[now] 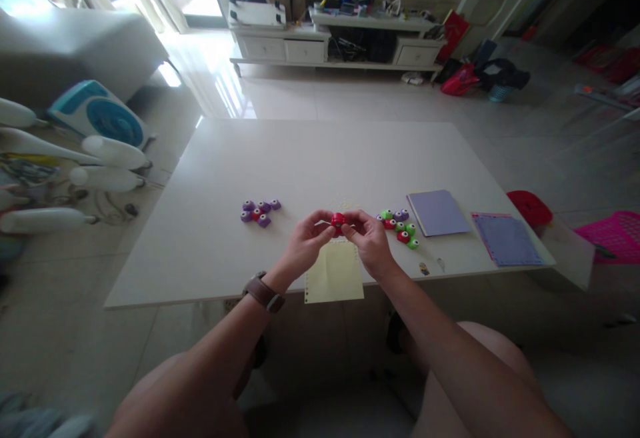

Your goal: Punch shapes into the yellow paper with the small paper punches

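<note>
My left hand (311, 237) and my right hand (367, 237) meet over the near part of the white table (320, 165). Between their thumbs and fingers they both grip a small red craft punch (339, 220). A yellow loose-leaf sheet (334, 275) with punched holes along its edges lies just below the hands, overhanging the table's front edge. Left of my hands sits a cluster of purple craft punches (263, 221) with a red one among them. Close to my right hand is a second group, with green craft punches (411, 229), red ones and purple ones.
Tiny yellow paper bits (345, 204) are scattered beyond my hands. A purple notepad (439, 213) and a blue-purple sheet (507, 239) lie at the right. Near the front edge is a small cartoon sticker (424, 269). A red stool (530, 207) and a pink basket (615, 238) stand beyond the right edge.
</note>
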The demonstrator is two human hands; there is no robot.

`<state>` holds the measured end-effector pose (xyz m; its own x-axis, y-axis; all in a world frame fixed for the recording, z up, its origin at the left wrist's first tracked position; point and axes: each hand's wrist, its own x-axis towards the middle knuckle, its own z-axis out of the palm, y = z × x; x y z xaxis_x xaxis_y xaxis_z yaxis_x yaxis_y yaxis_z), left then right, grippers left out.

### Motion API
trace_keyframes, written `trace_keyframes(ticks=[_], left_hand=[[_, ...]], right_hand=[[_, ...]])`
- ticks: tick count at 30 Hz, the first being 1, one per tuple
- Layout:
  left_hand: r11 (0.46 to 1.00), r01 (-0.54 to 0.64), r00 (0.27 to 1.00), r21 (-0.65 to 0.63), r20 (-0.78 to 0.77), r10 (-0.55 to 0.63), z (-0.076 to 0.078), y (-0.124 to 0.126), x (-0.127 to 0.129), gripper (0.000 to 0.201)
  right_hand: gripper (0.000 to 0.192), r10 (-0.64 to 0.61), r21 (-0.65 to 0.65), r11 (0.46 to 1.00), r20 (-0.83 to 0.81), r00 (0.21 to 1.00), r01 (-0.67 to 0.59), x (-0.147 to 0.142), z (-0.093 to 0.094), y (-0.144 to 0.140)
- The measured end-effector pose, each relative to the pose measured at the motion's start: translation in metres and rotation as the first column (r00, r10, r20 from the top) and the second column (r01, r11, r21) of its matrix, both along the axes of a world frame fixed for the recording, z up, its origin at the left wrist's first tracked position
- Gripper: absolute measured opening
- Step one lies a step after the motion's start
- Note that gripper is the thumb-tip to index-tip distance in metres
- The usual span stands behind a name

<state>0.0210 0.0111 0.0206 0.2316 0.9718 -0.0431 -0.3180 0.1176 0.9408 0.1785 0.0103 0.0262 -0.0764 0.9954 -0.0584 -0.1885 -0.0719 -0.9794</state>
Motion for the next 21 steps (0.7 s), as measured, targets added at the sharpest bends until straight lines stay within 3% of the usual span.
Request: trace_keyframes(ticks=[12, 21], left_hand=[[0.995, -0.1, 0.988, 0.025, -0.114, 0.102, 0.007, -0.004, 0.0, 0.036], [0.986, -0.16, 0.978, 0.047, -0.125, 0.165, 0.004, -0.005, 0.005, 0.036]], right_hand=[[0.03, -0.05, 0.021, 0.999, 0.042, 0.998, 0.05, -0.001, -0.006, 0.001], [0.034, -0.072, 0.037, 0.997, 0.057, 0.996, 0.07, -0.003, -0.011, 0.002]])
